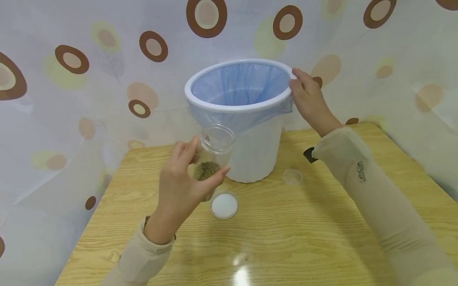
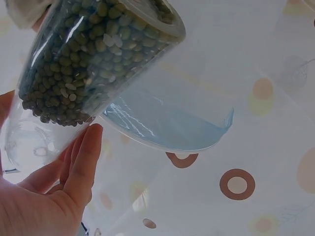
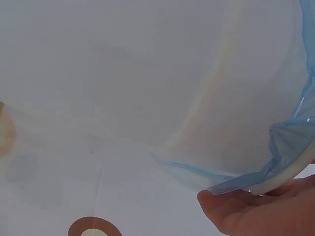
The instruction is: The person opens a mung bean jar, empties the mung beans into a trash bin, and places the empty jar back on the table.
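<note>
My left hand [image 1: 180, 184] holds a clear plastic jar [image 1: 217, 147] without a lid, thumb on one side and fingers on the other. Small green beans [image 2: 93, 54], apparently mung beans, fill its lower part, with a few pale specks among them. The jar is in front of a white bin [image 1: 255, 155] and leans slightly toward it. A blue liner bag [image 1: 247, 81] lines the bin and folds out over its rim. At the bin's right side, my right hand [image 1: 310, 99] grips the rim; the right wrist view shows the fingers [image 3: 216, 209] against liner and rim.
On the wooden table [image 1: 286, 234], a round white disc with a clear edge [image 1: 224, 205] lies below the jar. A small clear round piece [image 1: 292, 177] lies right of the bin. Behind stands a wall covering [image 1: 118, 79] patterned with circles.
</note>
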`<state>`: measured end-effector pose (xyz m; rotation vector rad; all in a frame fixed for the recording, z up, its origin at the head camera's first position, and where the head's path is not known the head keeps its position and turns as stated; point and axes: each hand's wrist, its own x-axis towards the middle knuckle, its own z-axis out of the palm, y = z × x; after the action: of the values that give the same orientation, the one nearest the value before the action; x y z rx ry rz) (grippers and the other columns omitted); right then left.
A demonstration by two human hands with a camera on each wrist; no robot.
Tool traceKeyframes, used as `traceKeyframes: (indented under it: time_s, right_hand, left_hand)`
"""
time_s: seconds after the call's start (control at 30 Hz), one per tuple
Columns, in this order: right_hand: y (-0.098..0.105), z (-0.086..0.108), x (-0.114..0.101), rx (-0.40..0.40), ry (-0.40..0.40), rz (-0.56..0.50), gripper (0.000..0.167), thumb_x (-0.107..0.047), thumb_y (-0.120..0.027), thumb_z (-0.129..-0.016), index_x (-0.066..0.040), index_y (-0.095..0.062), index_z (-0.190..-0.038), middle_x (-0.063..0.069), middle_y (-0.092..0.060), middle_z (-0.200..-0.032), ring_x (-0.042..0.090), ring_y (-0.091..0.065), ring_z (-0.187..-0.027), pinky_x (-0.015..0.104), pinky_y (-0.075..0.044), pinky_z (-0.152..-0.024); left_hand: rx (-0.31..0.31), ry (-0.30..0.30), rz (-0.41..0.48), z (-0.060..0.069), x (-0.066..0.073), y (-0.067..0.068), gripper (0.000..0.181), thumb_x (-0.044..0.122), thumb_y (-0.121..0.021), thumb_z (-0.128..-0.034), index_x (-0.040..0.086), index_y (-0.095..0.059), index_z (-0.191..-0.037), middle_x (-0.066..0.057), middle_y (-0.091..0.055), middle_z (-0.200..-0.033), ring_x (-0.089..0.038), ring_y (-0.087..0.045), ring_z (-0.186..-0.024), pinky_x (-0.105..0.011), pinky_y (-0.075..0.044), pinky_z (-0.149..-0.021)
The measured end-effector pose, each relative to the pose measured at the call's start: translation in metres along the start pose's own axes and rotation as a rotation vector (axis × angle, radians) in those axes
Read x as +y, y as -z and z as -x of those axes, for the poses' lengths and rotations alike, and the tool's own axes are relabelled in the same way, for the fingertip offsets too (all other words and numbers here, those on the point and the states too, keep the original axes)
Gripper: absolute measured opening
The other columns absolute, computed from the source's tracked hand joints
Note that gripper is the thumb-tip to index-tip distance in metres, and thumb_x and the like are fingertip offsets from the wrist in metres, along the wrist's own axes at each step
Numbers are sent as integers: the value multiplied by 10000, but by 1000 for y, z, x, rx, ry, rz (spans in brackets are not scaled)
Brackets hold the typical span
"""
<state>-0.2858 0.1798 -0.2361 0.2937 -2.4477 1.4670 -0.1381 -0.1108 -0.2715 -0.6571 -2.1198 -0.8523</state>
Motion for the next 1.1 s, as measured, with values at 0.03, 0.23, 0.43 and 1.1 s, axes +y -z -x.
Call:
traceKeyframes:
  time_s: [0.03,0.23,0.43,1.1]
  right_hand:
    - [1,-1,0,-8,1,2,599,-356,-273,-999,-73,-228,-1525,121,-222,-1566,203,-203,-1431,345,-171,-1152]
    - [4,-4,1,-27,6,26,599,-343,-257,-997,-61,-219,-1525,130,-209,-1569,221,-190,-1434,350,-156,-1155]
    - [4,-6,4,-37,10,32,612,-363,-258,-991,-67,-221,-1525,133,-213,-1567,219,-196,-1430,362,-151,-1156]
    - [6,-2,2,-61,18,81,627,-376,-230,-995,-59,-179,-1533,158,-190,-1571,265,-168,-1440,416,-139,-1161]
  left_hand:
    - [2,1,1,-1,0,1,675,251,-891,-641,17,-604,-1205,-111,-525,-849,-223,-549,-765,-333,-506,-669]
    - [23,6,-18,-6,1,4,640,248,-885,-637,11,-616,-1167,-117,-526,-861,-226,-562,-768,-341,-521,-691]
    - [-1,32,-62,-11,-5,12,623,249,-884,-652,23,-615,-1167,-123,-537,-885,-242,-588,-755,-336,-534,-706]
    - [-42,159,-320,-96,-34,36,621,257,-824,-728,27,-568,-1245,-193,-505,-981,-334,-502,-896,-485,-456,-692]
